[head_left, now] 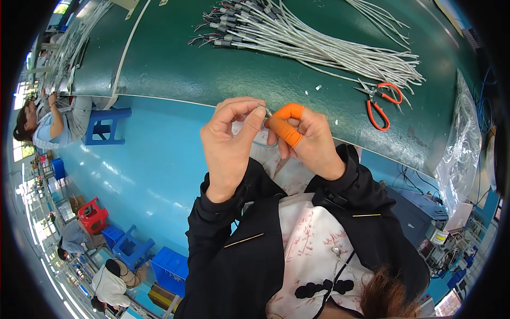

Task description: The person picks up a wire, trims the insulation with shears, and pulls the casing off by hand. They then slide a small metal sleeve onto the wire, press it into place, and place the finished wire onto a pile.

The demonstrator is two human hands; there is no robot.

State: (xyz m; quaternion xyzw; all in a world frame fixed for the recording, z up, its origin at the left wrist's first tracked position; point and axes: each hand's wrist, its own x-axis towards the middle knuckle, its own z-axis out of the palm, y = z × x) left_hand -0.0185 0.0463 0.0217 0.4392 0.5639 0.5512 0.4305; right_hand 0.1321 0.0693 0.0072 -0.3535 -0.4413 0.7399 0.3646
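Just off the table's near edge, my left hand (232, 139) and my right hand (307, 139) meet with bent, closed fingers. Orange finger cots cover two digits of the right hand. Pinched between the fingertips of both is the end of a grey cable (268, 112), mostly hidden; a thin curve of it shows below the hands. Beyond them on the green table (175, 69) lies a large bundle of silver braided cables (319, 45), with dark sleeves and thin bare wires at its left ends. Scissors (378, 101) with orange-red handles lie right of my hands, blades apart.
Small white scraps (318, 87) lie near the table edge. More cables (380, 18) sit at the far right. A clear plastic bag (461, 146) hangs by the right end. At left, a person (50, 125) sits beside a blue stool (108, 126); other people and stools are farther off.
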